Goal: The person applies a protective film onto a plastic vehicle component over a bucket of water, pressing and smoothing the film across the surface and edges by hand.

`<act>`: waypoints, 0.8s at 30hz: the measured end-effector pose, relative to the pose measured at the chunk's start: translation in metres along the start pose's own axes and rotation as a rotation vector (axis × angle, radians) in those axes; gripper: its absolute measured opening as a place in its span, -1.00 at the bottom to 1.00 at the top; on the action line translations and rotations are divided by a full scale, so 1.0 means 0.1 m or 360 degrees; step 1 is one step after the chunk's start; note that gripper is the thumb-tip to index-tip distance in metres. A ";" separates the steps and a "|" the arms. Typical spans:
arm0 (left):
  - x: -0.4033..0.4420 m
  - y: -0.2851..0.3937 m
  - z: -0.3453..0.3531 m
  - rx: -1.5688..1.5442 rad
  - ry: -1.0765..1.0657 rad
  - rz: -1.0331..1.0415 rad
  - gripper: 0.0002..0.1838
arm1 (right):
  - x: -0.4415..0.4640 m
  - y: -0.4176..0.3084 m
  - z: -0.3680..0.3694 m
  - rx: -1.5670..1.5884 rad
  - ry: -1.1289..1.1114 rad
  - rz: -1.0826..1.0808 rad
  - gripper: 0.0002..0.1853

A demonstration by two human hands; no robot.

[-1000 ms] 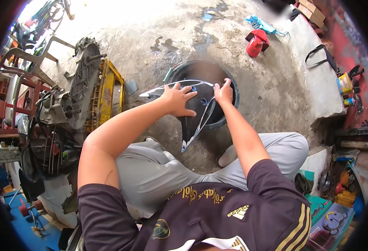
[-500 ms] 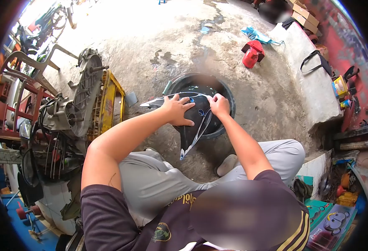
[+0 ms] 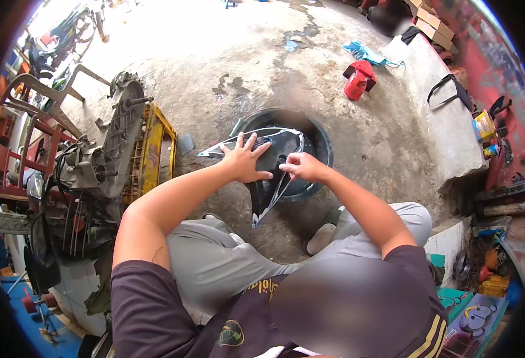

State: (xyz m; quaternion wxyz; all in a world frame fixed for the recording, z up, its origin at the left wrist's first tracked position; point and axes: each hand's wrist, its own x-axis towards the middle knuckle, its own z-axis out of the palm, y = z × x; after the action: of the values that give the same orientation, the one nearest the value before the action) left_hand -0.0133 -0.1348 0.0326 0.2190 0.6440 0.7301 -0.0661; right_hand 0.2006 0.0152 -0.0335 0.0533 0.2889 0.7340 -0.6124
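A black, roughly triangular plastic panel [image 3: 263, 194] with whitish edges and round holes lies across a dark round basin [image 3: 325, 161]. My left hand [image 3: 245, 162] is spread on the panel's left part, fingers apart, pressing flat against its surface. At the panel's right side, beside a round hole, my right hand [image 3: 304, 167] is closed in a pinch. Whatever is between those fingertips is too small to make out. One pointed corner of the panel sticks out to the left past the basin, another toward my lap. The basin's inside is mostly covered by the panel.
To the left stand a metal engine casing [image 3: 119, 137] and a yellow crate [image 3: 154, 155]. A red container [image 3: 358, 82] and a light blue cloth [image 3: 366, 52] lie ahead on the concrete floor. A low concrete ledge [image 3: 432, 113] with a black strap runs along the right.
My right hand has moved down and toward me, from the panel's upper right corner to beside the round hole. My left hand stays on the panel with its fingers spread wider.
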 end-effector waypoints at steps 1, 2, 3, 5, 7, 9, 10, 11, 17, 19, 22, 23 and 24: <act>-0.02 -0.01 0.02 0.0005 0.0029 0.0025 0.15 | 0.01 0.01 0.02 0.0048 0.0026 0.0043 -0.62; -0.02 -0.02 0.04 0.0004 0.0025 0.0021 0.15 | 0.02 0.03 0.04 0.0099 0.0052 0.0086 -0.62; -0.01 -0.04 0.07 0.0005 0.0070 0.0037 0.14 | 0.04 0.04 0.03 0.0104 0.0048 0.0085 -0.62; 0.01 -0.07 0.12 0.0013 0.0109 0.0065 0.13 | 0.02 0.00 -0.03 0.0172 0.0036 0.0205 -0.64; 0.00 -0.09 0.15 -0.0045 0.0191 0.0086 0.11 | -0.01 -0.04 -0.09 0.0194 0.0002 0.0251 -0.65; -0.01 -0.11 0.17 -0.0060 0.0218 0.0099 0.10 | -0.02 -0.10 -0.17 0.0246 -0.0083 0.0387 -0.69; -0.03 -0.10 0.16 -0.0075 0.0242 0.0110 0.10 | -0.03 -0.11 -0.19 0.0243 -0.0087 0.0388 -0.69; -0.04 -0.10 0.15 -0.0077 0.0240 0.0107 0.10 | -0.04 -0.12 -0.19 0.0260 -0.0092 0.0396 -0.70; -0.03 -0.10 0.15 -0.0100 0.0231 0.0107 0.09 | -0.08 -0.09 -0.12 0.0380 -0.0026 0.0395 -0.76; -0.02 -0.10 0.15 -0.0081 0.0228 0.0103 0.09 | -0.13 -0.11 -0.11 0.0436 -0.0023 0.0416 -0.77; -0.02 -0.09 0.13 -0.0082 0.0212 0.0097 0.09 | -0.23 -0.19 -0.12 0.0741 -0.0002 0.0516 -0.78; -0.02 -0.09 0.12 -0.0083 0.0214 0.0096 0.09 | -0.22 -0.12 -0.13 0.0832 -0.0026 0.0506 -0.76; -0.02 -0.09 0.12 -0.0086 0.0210 0.0095 0.09 | -0.21 -0.08 -0.14 0.0924 -0.0051 0.0495 -0.74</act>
State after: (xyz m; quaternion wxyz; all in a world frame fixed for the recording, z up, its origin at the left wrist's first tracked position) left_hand -0.0190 -0.1429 0.0214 0.1896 0.6623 0.7248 0.0026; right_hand 0.2176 0.0198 -0.0140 0.0732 0.3912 0.4750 -0.7849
